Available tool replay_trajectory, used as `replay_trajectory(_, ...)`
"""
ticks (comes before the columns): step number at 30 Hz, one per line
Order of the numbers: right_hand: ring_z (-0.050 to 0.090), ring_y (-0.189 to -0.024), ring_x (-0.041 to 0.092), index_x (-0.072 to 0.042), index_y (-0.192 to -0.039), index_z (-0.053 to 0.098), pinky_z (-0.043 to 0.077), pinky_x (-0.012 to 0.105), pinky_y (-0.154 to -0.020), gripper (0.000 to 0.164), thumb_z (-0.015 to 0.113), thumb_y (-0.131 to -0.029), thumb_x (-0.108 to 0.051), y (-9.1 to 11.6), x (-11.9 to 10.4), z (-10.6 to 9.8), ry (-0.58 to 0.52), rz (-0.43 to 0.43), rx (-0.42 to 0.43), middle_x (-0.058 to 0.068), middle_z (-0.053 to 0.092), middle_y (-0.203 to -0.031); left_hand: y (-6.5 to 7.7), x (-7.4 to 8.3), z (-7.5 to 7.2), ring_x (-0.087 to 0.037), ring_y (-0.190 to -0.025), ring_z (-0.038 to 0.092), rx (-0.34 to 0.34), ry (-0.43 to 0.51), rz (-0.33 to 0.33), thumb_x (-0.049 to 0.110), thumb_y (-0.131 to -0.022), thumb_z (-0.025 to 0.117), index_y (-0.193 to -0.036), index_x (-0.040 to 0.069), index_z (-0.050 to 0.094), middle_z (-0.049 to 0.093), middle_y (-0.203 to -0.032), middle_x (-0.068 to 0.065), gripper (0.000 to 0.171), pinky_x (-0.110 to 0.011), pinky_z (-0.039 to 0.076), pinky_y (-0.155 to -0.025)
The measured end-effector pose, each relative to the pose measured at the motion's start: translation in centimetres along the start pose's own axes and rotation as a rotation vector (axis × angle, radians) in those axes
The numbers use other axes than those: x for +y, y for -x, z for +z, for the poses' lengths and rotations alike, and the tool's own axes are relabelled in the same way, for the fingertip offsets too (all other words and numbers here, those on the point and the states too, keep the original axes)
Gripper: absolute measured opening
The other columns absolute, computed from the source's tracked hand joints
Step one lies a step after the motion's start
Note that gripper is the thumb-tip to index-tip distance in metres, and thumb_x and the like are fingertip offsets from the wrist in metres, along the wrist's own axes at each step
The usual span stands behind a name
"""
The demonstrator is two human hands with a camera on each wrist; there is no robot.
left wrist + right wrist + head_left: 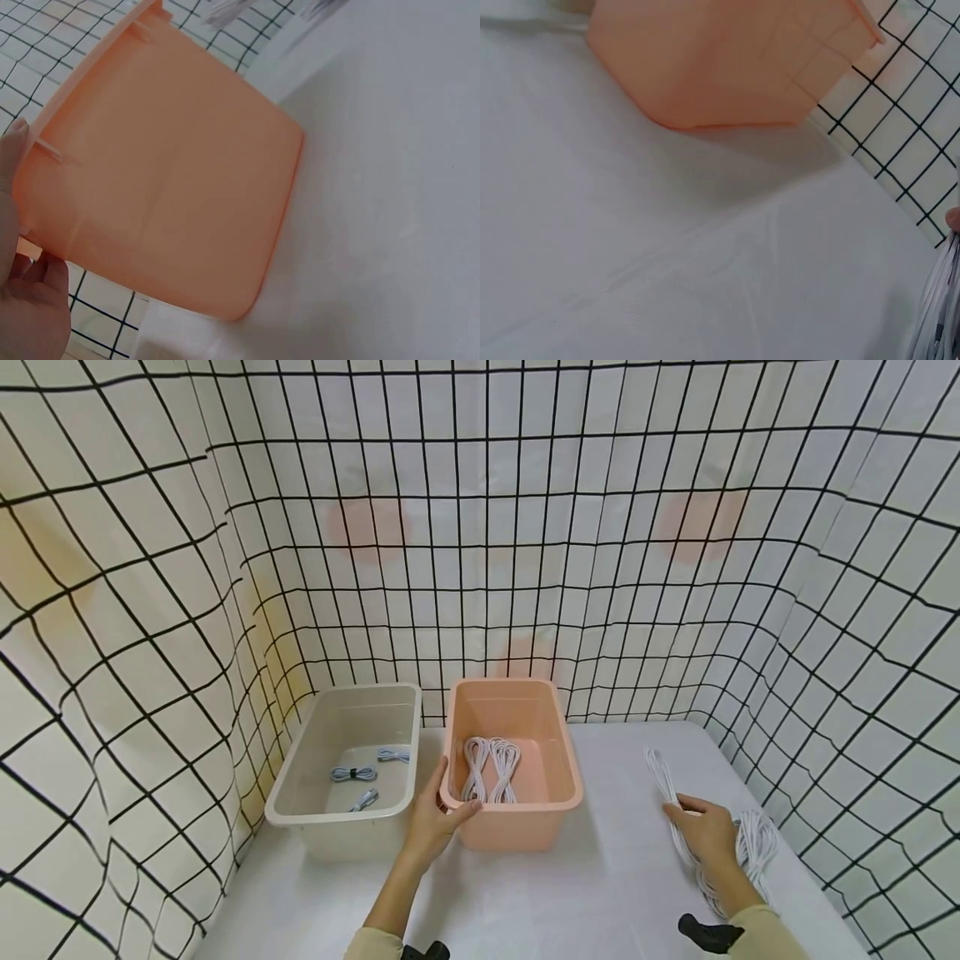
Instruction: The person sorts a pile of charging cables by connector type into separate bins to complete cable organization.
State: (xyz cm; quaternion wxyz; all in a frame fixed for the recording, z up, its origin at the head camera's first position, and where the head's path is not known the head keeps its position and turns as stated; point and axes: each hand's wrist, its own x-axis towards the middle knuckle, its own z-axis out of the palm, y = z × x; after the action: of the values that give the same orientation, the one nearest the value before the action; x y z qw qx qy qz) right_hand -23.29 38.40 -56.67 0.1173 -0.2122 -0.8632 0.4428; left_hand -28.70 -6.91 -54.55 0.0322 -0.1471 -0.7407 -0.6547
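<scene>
Black mesh (487, 542) backs a white tabletop (615, 868) — left fingers (437, 779) grip an orange bin (512, 831), right fingers (694, 804) pinch a white cable bundle (660, 772).

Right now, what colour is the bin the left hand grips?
The bin is plain peach-orange, inside and out; the head view shows it best.
</scene>
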Motion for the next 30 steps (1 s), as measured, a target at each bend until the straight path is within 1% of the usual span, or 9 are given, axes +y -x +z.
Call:
replay_trajectory(5, 0.045, -0.133, 0.049, 0.004, -0.136, 0.064, 0.036, 0.06, -0.11, 0.06, 0.077, -0.095, -0.037, -0.2, -0.7, -0.6, -0.036, 0.001, -0.034, 0.029, 0.059, -0.138, 0.0, 0.0, 0.0, -0.032, -0.137, 0.049, 0.004, 0.014, 0.004, 0.016, -0.086, 0.087, -0.165, 0.011, 0.023, 0.034, -0.162, -0.02, 0.102, -0.044, 0.044, -0.109)
replay_trajectory(9, 0.047, -0.131, 0.049, 0.005, -0.137, 0.063, 0.039, 0.06, -0.107, 0.066, 0.077, -0.094, -0.043, -0.3, -1.3, -1.0, -0.013, -0.04, -0.075, 0.029, 0.06, -0.137, 0.0, 0.0, 0.0, -0.035, -0.138, 0.047, 0.007, 0.042, 0.01, 0.012, -0.086, 0.086, -0.165, 0.009, 0.024, 0.033, -0.163, -0.021, 0.101, -0.054, 0.039, -0.111)
replay_trajectory(12, 0.051, -0.128, 0.047, 0.004, -0.136, 0.065, 0.043, 0.058, -0.103, 0.068, 0.078, -0.092, -0.047, -0.4, -2.0, -1.3, 0.016, -0.077, -0.089, 0.028, 0.062, -0.135, 0.0, 0.0, 0.1, -0.037, -0.139, 0.045, 0.008, 0.052, 0.007, 0.011, -0.086, 0.086, -0.165, 0.008, 0.023, 0.031, -0.163, -0.021, 0.101, -0.055, 0.037, -0.112)
replay_trajectory(14, 0.057, -0.121, 0.044, 0.003, -0.135, 0.066, 0.049, 0.052, -0.097, 0.067, 0.078, -0.092, -0.047, -0.5, -2.6, -1.5, 0.026, -0.1, -0.093, 0.026, 0.065, -0.131, 0.0, 0.3, 0.1, -0.039, -0.14, 0.044, 0.006, 0.064, 0.009, 0.007, -0.087, 0.084, -0.165, 0.006, 0.021, 0.029, -0.163, -0.024, 0.101, -0.056, 0.036, -0.112)
replay_trajectory(17, 0.067, -0.106, 0.032, 0.003, -0.134, 0.066, 0.054, 0.036, -0.084, 0.066, 0.079, -0.091, -0.046, -0.5, -3.7, -1.8, 0.027, -0.138, -0.102, 0.022, 0.07, -0.122, 0.3, 1.2, 0.2, -0.043, -0.139, 0.043, 0.002, 0.068, 0.007, 0.002, -0.087, 0.082, -0.164, 0.001, 0.019, 0.028, -0.163, -0.028, 0.099, -0.057, 0.037, -0.111)
replay_trajectory(20, 0.068, -0.094, 0.017, 0.003, -0.136, 0.066, 0.052, 0.022, -0.074, 0.067, 0.08, -0.091, -0.045, -0.5, -4.8, -2.0, 0.01, -0.171, -0.123, 0.019, 0.073, -0.117, 0.8, 2.6, 0.1, -0.045, -0.138, 0.045, -0.002, 0.06, 0.009, 0.001, -0.087, 0.082, -0.162, -0.004, 0.02, 0.029, -0.161, -0.031, 0.097, -0.056, 0.039, -0.11)
replay_trajectory(22, 0.067, -0.093, 0.014, 0.002, -0.136, 0.066, 0.051, 0.02, -0.073, 0.067, 0.079, -0.091, -0.046, -0.6, -5.4, -2.2, 0.014, -0.195, -0.136, 0.018, 0.073, -0.117, 0.9, 3.1, 0.0, -0.045, -0.137, 0.046, -0.002, 0.058, 0.018, 0.001, -0.087, 0.082, -0.161, -0.006, 0.021, 0.03, -0.16, -0.032, 0.096, -0.056, 0.04, -0.109)
replay_trajectory(28, 0.069, -0.104, 0.03, 0.002, -0.135, 0.067, 0.054, 0.031, -0.081, 0.063, 0.079, -0.092, -0.043, -1.1, -6.9, -2.3, 0.057, -0.239, -0.152, 0.018, 0.072, -0.119, 0.4, 1.1, 0.1, -0.041, -0.139, 0.045, 0.011, 0.056, 0.019, 0.005, -0.087, 0.083, -0.164, 0.001, 0.022, 0.03, -0.162, -0.027, 0.098, -0.058, 0.037, -0.111)
replay_trajectory(30, 0.068, -0.106, 0.033, 0.003, -0.134, 0.066, 0.055, 0.034, -0.082, 0.062, 0.079, -0.093, -0.041, -1.2, -7.4, -2.4, 0.053, -0.249, -0.149, 0.019, 0.072, -0.119, 0.1, 0.3, 0.1, -0.038, -0.138, 0.046, 0.01, 0.055, 0.018, 0.008, -0.087, 0.084, -0.165, 0.006, 0.023, 0.031, -0.163, -0.023, 0.099, -0.054, 0.039, -0.111)
